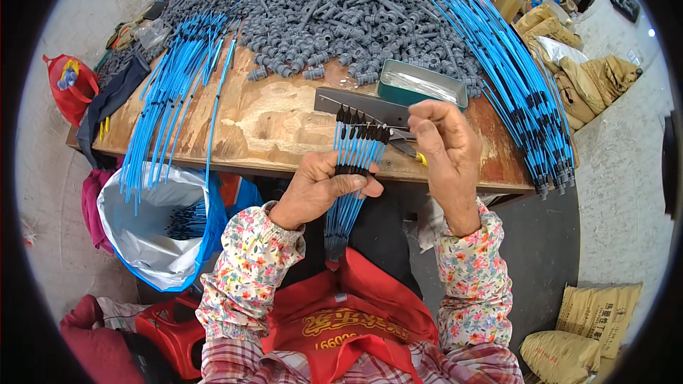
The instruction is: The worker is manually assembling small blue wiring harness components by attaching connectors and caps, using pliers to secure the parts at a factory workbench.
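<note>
A bundle of thin blue rods (343, 212) with black sleeves and black upper ends is gripped in my left hand (311, 188), its fingers wrapped round the rods. The upper ends fan out in a row just above the table's front edge, and the lower ends point down to my lap. A thin wire-like line crosses the black ends. To their right, my right hand (455, 153) is raised with its fingers curled toward the thumb; whatever is between them is too small to make out. Behind the rods lies a flat grey metal strip (326, 102).
A green tin (388, 92) with thin pale pieces stands before a heap of grey plastic fittings (341, 18). More blue rods lie left (160, 110) and right (509, 92), overhanging the wooden table (267, 110). An open white-and-blue bag (135, 231) sits below left.
</note>
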Demonstrator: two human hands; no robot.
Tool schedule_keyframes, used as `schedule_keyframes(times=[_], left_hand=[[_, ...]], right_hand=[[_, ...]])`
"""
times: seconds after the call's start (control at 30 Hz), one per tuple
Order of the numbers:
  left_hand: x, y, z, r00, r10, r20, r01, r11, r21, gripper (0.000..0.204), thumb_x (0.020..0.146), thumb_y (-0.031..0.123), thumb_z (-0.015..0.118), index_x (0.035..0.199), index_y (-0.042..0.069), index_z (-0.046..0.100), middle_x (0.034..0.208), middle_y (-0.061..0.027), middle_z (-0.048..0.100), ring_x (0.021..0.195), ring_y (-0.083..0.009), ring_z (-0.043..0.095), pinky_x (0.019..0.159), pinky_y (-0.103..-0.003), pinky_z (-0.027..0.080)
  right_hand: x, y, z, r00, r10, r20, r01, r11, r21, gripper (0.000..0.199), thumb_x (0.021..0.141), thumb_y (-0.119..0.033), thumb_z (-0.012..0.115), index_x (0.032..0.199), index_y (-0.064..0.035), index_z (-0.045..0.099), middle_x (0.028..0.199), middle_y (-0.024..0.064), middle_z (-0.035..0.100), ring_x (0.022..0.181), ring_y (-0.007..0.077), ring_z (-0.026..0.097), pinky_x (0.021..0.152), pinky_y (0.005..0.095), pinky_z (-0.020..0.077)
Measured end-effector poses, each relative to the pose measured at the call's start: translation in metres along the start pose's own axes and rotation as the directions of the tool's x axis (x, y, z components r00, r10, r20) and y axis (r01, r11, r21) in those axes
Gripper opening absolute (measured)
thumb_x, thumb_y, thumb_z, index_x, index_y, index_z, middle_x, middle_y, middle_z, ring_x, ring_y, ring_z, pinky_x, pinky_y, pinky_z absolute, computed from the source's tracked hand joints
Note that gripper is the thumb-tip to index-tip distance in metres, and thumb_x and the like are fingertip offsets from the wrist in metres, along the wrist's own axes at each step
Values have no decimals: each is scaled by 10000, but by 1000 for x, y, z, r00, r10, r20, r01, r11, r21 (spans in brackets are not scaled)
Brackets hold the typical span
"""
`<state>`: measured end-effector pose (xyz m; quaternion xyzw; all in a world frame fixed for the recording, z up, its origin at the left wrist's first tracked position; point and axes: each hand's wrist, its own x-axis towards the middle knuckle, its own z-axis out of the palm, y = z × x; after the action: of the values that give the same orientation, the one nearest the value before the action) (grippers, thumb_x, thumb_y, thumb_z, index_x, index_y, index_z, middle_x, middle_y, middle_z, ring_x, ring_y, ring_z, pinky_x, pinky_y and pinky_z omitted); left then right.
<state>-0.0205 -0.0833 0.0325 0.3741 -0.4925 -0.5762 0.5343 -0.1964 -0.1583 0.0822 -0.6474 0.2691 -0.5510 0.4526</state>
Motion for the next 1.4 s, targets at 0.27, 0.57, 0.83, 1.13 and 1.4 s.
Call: schedule_keyframes(times=[0.27, 0.57, 0.83, 1.13, 1.4], left_hand=[[1, 0, -1, 997, 68, 37, -72, 991, 110, 164, 893, 45, 574, 1039, -5, 628, 849, -87, 698, 782, -94, 635, 690, -215, 494], [-1, 3, -3, 998, 3, 59, -10, 994, 111, 151, 888, 36, 560, 1015, -9, 629, 785, -61, 687, 744, -64, 605, 659, -200, 466], [-6, 2, 7, 1000, 15, 24, -11, 991, -132, 307, 873, 38, 590, 1169, -25, 543, 990, -149, 661, 861, -185, 662, 795, -293, 525], [-45, -12, 16, 835, 324, -445, -288, 946, 149, 556, 847, 46, 583, 1359, -13, 374, 1011, -157, 648, 961, -235, 625, 870, -350, 486], [27, 42, -10, 995, 46, -93, -43, 999, 30, 442, 791, 93, 687, 1180, -14, 508, 950, -78, 633, 888, -158, 626, 754, -295, 515]], right_hand=[[15, -25, 10, 762, -479, 437, 648, 543, -534, 275, 698, -168, 752, 923, -53, 642, 858, 100, 600, 746, 243, 566, 607, 324, 455], [27, -26, 23, 762, -226, 607, 607, 574, -549, 159, 740, -141, 693, 859, -50, 641, 743, 96, 574, 633, 277, 564, 559, 360, 444], [45, -16, 19, 790, -258, 556, 521, 759, -389, 97, 776, -109, 656, 788, -14, 644, 696, 110, 579, 626, 245, 582, 553, 332, 443], [68, -18, 14, 818, -117, 563, 337, 891, -305, 159, 806, -129, 669, 789, 24, 633, 604, 32, 563, 574, 70, 506, 525, 251, 402], [89, -21, 26, 721, -133, 680, 425, 860, -282, 147, 793, -135, 675, 786, 9, 648, 605, 44, 570, 566, 73, 514, 529, 244, 411]])
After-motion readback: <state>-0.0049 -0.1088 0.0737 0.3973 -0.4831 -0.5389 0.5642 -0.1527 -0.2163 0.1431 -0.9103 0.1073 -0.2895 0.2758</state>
